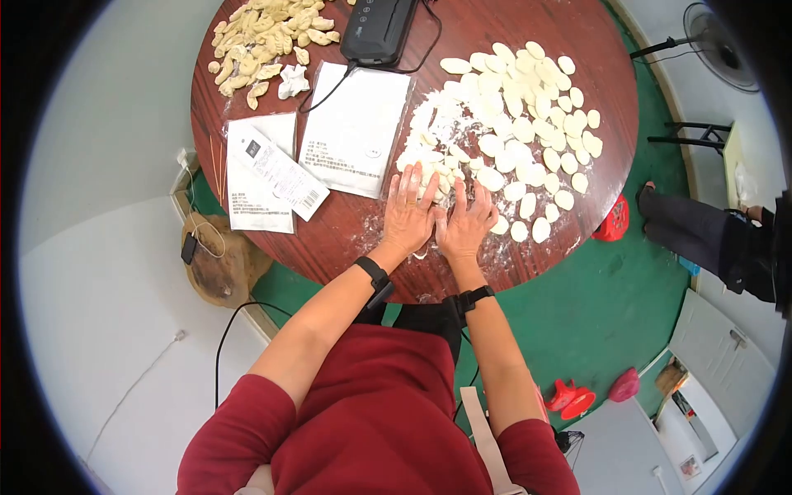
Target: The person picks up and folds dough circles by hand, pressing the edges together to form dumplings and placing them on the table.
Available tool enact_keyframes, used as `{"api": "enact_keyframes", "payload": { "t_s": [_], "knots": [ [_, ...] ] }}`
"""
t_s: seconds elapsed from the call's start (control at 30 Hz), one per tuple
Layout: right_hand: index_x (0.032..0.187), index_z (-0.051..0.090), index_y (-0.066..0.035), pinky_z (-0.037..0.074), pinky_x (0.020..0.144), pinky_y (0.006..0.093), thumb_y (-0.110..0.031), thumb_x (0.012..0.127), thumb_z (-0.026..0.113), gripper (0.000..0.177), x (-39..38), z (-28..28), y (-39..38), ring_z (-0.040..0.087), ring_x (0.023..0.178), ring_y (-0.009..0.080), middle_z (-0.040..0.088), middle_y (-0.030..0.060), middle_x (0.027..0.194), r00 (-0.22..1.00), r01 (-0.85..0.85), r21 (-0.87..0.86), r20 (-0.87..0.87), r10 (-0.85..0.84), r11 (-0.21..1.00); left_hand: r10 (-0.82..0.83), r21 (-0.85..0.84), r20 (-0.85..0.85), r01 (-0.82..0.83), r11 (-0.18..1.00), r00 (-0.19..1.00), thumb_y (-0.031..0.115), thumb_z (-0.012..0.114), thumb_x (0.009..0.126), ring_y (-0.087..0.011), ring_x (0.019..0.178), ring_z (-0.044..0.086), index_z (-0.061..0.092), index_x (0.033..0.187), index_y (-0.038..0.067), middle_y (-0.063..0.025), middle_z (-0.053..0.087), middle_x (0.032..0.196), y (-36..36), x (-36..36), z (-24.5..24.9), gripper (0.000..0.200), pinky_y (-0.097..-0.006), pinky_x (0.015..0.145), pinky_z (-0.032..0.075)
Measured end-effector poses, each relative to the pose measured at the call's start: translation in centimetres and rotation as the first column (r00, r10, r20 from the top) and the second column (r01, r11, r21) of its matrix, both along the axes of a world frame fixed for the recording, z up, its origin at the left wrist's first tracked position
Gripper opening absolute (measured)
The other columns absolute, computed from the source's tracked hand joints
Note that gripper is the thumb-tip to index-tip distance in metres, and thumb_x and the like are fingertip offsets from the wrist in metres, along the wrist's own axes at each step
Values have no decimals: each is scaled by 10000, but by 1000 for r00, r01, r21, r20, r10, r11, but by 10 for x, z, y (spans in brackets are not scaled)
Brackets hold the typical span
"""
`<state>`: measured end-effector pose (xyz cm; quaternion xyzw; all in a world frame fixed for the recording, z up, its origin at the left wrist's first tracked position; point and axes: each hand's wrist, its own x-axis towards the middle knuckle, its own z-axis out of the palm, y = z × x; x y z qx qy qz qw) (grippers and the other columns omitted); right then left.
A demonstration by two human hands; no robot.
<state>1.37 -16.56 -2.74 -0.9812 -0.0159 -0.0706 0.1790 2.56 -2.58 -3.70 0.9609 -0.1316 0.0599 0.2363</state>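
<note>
My left hand lies with fingers stretched out over small dough pieces near the front of the round table. Close beside it, thumbs almost meeting, my right hand is also spread, its fingertips by the dough. Neither hand is closed around anything; what lies under the palms is hidden. Ahead and to the right, many flattened oval dough wrappers are spread and partly overlapping. Loose white flour dusts the wood around the pieces.
The dark red round table also holds white printed packets, a paper label, a black device with a cord, and yellowish shaped dough pieces. A person stands at right, near a red stool.
</note>
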Motion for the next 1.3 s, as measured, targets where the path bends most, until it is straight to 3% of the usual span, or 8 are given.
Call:
{"api": "enact_keyframes", "payload": {
  "t_s": [0.4, 0.77, 1.0, 1.07, 1.13, 1.17, 1.27, 1.3],
  "knots": [
    [1552, 378, -226, 160, 1118, 626, -583, 958, 458, 698, 7, -10, 5, 260, 1453, 395, 280, 200, 1584, 999, 35, -16, 1, -35, 999, 59, 28, -35, -58, 998, 998, 348, 565, 946, -386, 1532, 148, 257, 1584, 175, -201, 168, 1642, -6, 6, -7, 730, -595, 1227, 125],
    [1515, 432, -213, 157, 1129, 620, -699, 945, 410, 749, 12, -13, 2, 273, 1449, 390, 304, 186, 1565, 999, 54, -34, 6, -54, 998, 76, -2, -23, -76, 997, 997, 355, 527, 975, -427, 1518, 167, 260, 1584, 163, -232, 184, 1635, -6, 10, -7, 692, -641, 1206, 112],
    [1514, 415, -202, 152, 1131, 618, -676, 922, 477, 761, 15, -8, 3, 265, 1444, 398, 316, 202, 1540, 997, 77, 7, -12, -77, 997, 99, -19, 13, -99, 995, 995, 333, 558, 956, -429, 1523, 152, 257, 1586, 183, -221, 168, 1643, -5, 10, -9, 715, -676, 1196, 86],
    [1513, 411, -167, 163, 1134, 593, -557, 936, 527, 707, 13, -2, 1, 268, 1431, 398, 328, 221, 1521, 998, 55, 23, 5, -55, 998, 93, -147, -32, -96, 984, 995, 307, 555, 946, -445, 1523, 136, 262, 1580, 169, -228, 172, 1639, 0, 7, -7, 712, -677, 1195, 91],
    [1497, 427, -118, 173, 1137, 565, -394, 929, 553, 644, 15, -1, -3, 299, 1394, 392, 330, 234, 1510, 995, 69, 230, 56, -84, 971, 90, -208, -21, -92, 974, 996, 278, 548, 939, -457, 1501, 177, 279, 1570, 145, -235, 208, 1616, 6, 10, 1, 699, -667, 1196, 104],
    [1463, 458, -67, 207, 1112, 545, -251, 915, 540, 584, 13, -1, -4, 350, 1321, 380, 404, 230, 1427, 990, 85, 230, 94, -109, 969, 80, -321, 12, -72, 944, 997, 274, 540, 944, -455, 1482, 209, 298, 1560, 134, -234, 232, 1598, 9, 10, 3, 677, -657, 1197, 115],
    [1420, 498, -50, 229, 1080, 531, -204, 918, 532, 526, 9, -6, -8, 376, 1262, 371, 473, 192, 1327, 971, 175, 294, 105, -214, 940, 124, -471, 59, -82, 878, 991, 285, 524, 965, -438, 1406, 313, 402, 1507, 118, -227, 328, 1524, 15, 10, 10, 579, -599, 1187, 191],
    [1321, 558, -32, 283, 1022, 507, -168, 940, 513, 407, 13, 6, -6, 447, 1171, 346, 543, 162, 1185, 953, 186, 265, 184, -239, 946, 99, -471, 34, -71, 879, 994, 295, 518, 975, -435, 1382, 332, 441, 1481, 115, -225, 349, 1506, 17, 8, 14, 542, -581, 1172, 217]
  ]
}}
